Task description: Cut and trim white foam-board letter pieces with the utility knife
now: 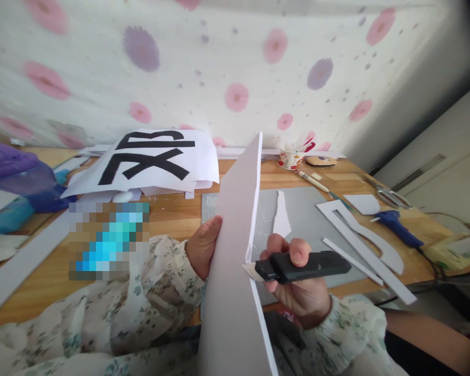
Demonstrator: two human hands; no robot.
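Note:
A large white foam board (235, 224) stands upright on edge in the middle of the view. My left hand (204, 247) grips its left side, the thumb on the face and the other fingers hidden behind it. In my right hand (297, 282) is a black utility knife (313, 265), with the thumb on top of its handle. The knife's blade (252, 271) touches the board's right edge, where the edge looks rough and notched. Behind the board lies a grey cutting mat (305, 209) with a small torn white scrap (282, 215) on it.
White cut-out pieces (370, 250), a blue glue gun (399, 227) with its cord, and scissors (389, 194) lie at the right. A paper cup (290, 160) stands at the back. Printed paper (203, 162) and a purple-lidded container (11, 162) are at the left.

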